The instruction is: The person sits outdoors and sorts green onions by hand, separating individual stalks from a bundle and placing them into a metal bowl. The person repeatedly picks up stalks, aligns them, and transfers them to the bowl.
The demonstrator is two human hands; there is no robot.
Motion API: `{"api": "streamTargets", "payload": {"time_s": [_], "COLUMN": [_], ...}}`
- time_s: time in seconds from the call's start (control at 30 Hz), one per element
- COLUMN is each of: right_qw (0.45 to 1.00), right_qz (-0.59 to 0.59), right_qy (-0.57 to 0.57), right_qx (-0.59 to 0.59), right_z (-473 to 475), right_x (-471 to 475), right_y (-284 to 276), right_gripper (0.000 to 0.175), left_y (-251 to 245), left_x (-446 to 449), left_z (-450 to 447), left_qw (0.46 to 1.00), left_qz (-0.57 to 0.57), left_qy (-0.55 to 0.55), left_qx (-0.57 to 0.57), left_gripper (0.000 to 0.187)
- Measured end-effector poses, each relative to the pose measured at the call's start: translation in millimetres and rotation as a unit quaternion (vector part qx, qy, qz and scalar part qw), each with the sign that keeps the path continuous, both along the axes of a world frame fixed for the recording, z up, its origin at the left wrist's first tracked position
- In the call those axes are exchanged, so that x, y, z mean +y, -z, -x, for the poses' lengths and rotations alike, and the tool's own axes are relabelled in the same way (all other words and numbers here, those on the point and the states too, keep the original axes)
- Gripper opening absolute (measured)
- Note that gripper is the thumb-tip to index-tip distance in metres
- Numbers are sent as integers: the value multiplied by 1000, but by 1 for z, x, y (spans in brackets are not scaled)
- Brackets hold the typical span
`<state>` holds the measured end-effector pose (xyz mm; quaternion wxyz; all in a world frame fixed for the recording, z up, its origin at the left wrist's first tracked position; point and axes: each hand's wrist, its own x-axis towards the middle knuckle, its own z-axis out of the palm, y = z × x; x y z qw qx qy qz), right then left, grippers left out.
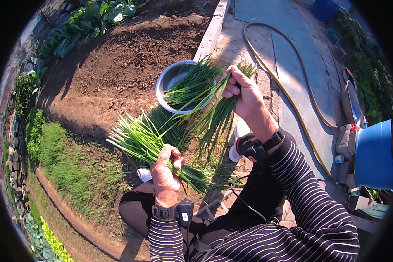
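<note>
My left hand (167, 173) is closed around a thick bundle of Chinese chives (140, 136), its pale cut ends fanned towards the upper left. In my right hand (249, 91) is another bunch of chives (221, 121), gripped near one end, with long green leaves hanging down towards the ground. Between and beyond my hands stands a round metal basin (170, 78) with more chives (196, 82) lying inside, some over its rim. Below the basin, a further heap of chives (165, 122) is partly hidden by the left bundle.
A yellowish hose (291, 101) loops over the paving on the right. Near the right edge stands a blue bucket (373, 154). Bare tilled soil (134, 59) stretches beyond the basin, bordered by a pale beam (213, 32). Loose leaves (196, 157) litter the ground between my feet.
</note>
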<state>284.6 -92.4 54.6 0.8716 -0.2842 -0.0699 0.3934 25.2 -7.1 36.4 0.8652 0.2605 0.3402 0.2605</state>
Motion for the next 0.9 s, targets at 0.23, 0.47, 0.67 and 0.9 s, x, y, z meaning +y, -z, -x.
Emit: {"api": "streamTargets", "payload": {"time_s": [0.23, 0.47, 0.67, 0.9], "right_qw": [996, 995, 994, 999], "right_qz": [57, 59, 60, 26], "right_qy": [-3, -40, -52, -22], "right_qx": [-63, -66, -75, -16], "right_z": [26, 38, 39, 18], "right_x": [10, 13, 12, 7], "right_y": [-4, -4, -1, 4], "right_gripper": [15, 17, 17, 17], "left_y": [3, 2, 0, 0], "left_x": [-9, -14, -17, -11], "left_z": [-7, -16, -19, -13], "left_qw": [995, 995, 995, 992], "left_qz": [-86, -86, -91, -124], "left_qy": [57, 48, 27, -27], "left_qx": [5, 9, -33, 10], "left_gripper": [27, 24, 16, 15]}}
